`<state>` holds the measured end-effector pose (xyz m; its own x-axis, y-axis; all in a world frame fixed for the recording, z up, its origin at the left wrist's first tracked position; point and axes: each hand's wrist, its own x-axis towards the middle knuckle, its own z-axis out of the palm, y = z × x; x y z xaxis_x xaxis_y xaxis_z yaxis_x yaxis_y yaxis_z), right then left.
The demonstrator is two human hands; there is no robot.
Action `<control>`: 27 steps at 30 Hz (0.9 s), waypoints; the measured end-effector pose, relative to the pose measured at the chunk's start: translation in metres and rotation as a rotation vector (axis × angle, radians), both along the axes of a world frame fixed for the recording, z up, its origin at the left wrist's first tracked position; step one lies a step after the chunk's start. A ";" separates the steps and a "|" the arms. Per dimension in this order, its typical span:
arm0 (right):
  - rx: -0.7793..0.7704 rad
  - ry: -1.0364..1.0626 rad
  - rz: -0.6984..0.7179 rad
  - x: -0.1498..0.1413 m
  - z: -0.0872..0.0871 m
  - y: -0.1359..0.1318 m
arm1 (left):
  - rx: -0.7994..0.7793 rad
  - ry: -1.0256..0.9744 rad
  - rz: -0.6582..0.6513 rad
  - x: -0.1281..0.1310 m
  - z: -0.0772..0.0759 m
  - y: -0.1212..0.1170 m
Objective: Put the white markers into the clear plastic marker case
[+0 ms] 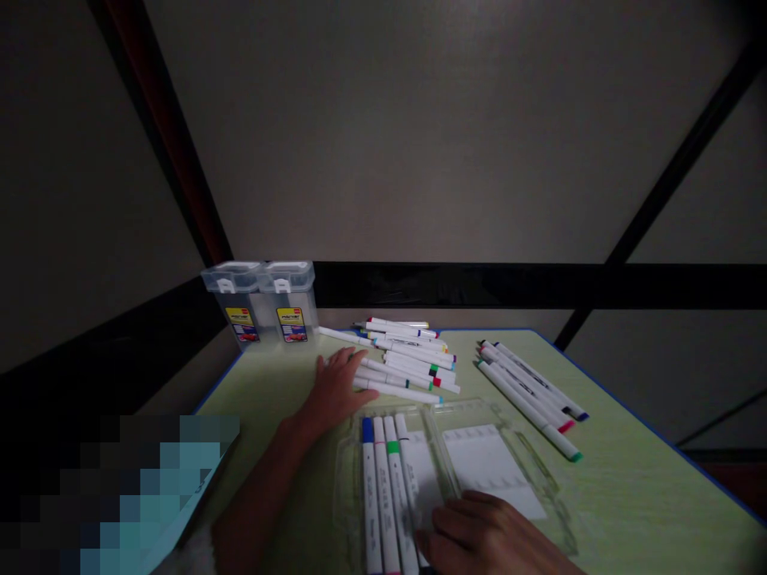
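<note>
My left hand (336, 385) reaches over the left ends of a loose pile of white markers (413, 355), thumb and fingers apart. Its fingertips are close to or touching the nearest markers; I cannot tell which. Below, a clear plastic case (443, 435) lies unfolded on the table. Several markers stand side by side in its left half, among them a blue-capped marker (367, 471) and a green-banded one (393, 467). My right hand (479, 531) is curled at the case's near part, closed against the lower end of the rightmost marker (408, 471). Its fingertips are partly hidden.
Two lidded clear boxes (288, 307) with yellow labels stand at the table's back left corner. A separate group of markers (530, 391) lies on the right. The green table (635, 495) has a blue edge, and a wall (455, 144) rises behind it.
</note>
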<state>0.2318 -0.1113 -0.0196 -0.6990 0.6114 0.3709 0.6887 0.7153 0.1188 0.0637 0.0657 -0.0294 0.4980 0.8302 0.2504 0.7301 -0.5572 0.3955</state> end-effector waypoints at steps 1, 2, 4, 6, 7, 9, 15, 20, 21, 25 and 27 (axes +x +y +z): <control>-0.005 -0.003 0.003 0.000 0.000 0.000 | -0.010 0.004 0.000 -0.002 0.000 0.000; -0.024 -0.007 -0.004 0.000 0.001 0.000 | -0.017 -0.002 -0.007 -0.003 0.000 0.000; -0.077 -0.012 -0.013 0.000 0.005 -0.001 | -0.019 -0.029 -0.032 -0.005 0.001 0.000; -0.135 -0.014 -0.025 -0.001 0.010 -0.003 | -0.005 -0.063 -0.059 -0.007 0.001 -0.002; -0.162 -0.013 -0.034 -0.001 0.013 -0.004 | 0.006 -0.082 -0.076 -0.008 0.001 -0.003; -0.201 -0.003 -0.054 -0.002 0.018 -0.007 | 0.029 -0.117 -0.119 -0.011 -0.001 -0.005; -0.300 0.008 -0.113 -0.002 0.022 -0.010 | 0.033 -0.091 -0.149 -0.017 -0.005 -0.009; -0.368 0.024 -0.127 -0.001 0.024 -0.011 | 0.076 -0.108 -0.097 -0.020 -0.003 -0.013; -0.380 0.026 -0.127 -0.001 0.025 -0.011 | 0.080 -0.125 -0.087 -0.021 -0.001 -0.014; -0.436 0.022 -0.140 -0.002 0.030 -0.013 | 0.003 -0.213 -0.088 -0.026 0.005 -0.026; -0.460 0.026 -0.142 -0.002 0.032 -0.013 | -0.063 -0.266 -0.058 -0.027 0.008 -0.033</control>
